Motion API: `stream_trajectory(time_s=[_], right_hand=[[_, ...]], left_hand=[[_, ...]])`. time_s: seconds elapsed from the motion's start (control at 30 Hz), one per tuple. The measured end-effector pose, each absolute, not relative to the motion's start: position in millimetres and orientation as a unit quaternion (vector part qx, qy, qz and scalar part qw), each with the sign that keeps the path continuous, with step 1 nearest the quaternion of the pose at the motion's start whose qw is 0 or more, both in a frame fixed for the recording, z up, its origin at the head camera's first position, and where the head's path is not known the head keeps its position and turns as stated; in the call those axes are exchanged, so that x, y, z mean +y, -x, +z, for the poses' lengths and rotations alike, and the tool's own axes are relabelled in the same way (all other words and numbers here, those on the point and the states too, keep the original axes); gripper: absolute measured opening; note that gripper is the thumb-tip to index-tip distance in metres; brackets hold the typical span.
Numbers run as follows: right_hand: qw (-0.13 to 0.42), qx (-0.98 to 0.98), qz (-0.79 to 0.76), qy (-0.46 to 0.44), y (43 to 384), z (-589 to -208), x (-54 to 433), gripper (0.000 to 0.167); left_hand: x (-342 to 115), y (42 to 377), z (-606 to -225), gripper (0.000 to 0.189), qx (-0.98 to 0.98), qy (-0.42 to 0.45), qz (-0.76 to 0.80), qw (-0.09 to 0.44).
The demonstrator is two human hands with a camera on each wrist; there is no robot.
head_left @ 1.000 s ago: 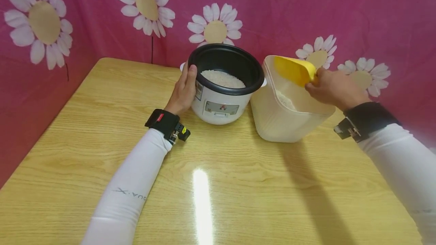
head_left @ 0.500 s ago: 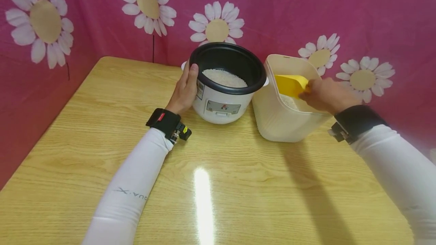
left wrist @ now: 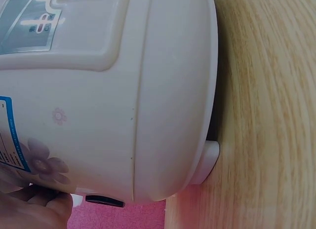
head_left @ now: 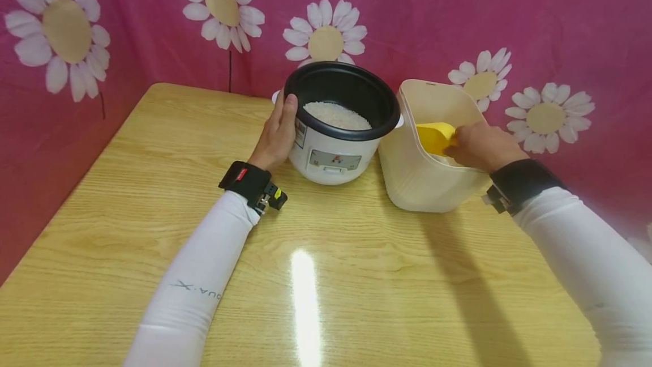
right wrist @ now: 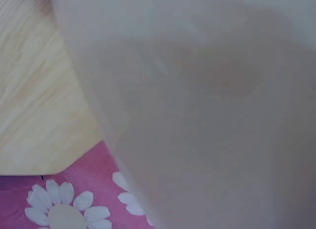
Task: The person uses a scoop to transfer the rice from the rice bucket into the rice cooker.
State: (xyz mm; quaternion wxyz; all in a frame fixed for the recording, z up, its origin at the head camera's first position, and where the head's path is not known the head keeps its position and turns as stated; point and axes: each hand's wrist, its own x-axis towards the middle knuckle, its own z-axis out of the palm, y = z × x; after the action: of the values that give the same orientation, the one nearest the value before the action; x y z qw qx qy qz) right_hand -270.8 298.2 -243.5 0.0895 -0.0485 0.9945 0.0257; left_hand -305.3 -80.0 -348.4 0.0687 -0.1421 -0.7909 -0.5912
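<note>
My left hand (head_left: 278, 136) holds the side of a white rice cooker (head_left: 326, 158), a fingertip at its black rim. In the left wrist view, bent fingers (left wrist: 37, 207) press against the cooker's flowered side (left wrist: 94, 125). White rice (head_left: 337, 116) lies in the dark inner pot (head_left: 336, 81). My right hand (head_left: 481, 143) grips the handle of a yellow scoop (head_left: 434, 137), which is down inside a cream rice bin (head_left: 425, 183). The bin's wall (right wrist: 197, 140) fills most of the right wrist view and hides the hand there. The scoop's lower edge is hidden by the bin's front wall.
Cooker and bin stand side by side at the back of a wooden table (head_left: 229, 276). Close behind them hangs a pink cloth (head_left: 407, 4) with white flowers. The bin's tall wall stands between the right wrist camera and the scoop.
My right hand has lowered the yellow scoop from the bin's rim down into the bin, moving slightly left. The left hand stays at the rice cooker.
</note>
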Motion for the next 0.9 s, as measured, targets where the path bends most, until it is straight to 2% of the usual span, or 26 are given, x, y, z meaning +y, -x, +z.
stream_trajectory(time_s=[0.43,0.9], right_hand=[[0.147,0.988,-0.002,0.055,265.3,-240.2,298.3,0.032],[0.200,0.978,-0.016,0.049,277.4,-240.0,296.7,0.049]], left_hand=[[-79.0,303.5,-347.7,0.063,-0.790,0.143,-0.593,0.064],[-80.0,305.1,-349.0,0.065,-0.790,0.141,-0.594,0.056]])
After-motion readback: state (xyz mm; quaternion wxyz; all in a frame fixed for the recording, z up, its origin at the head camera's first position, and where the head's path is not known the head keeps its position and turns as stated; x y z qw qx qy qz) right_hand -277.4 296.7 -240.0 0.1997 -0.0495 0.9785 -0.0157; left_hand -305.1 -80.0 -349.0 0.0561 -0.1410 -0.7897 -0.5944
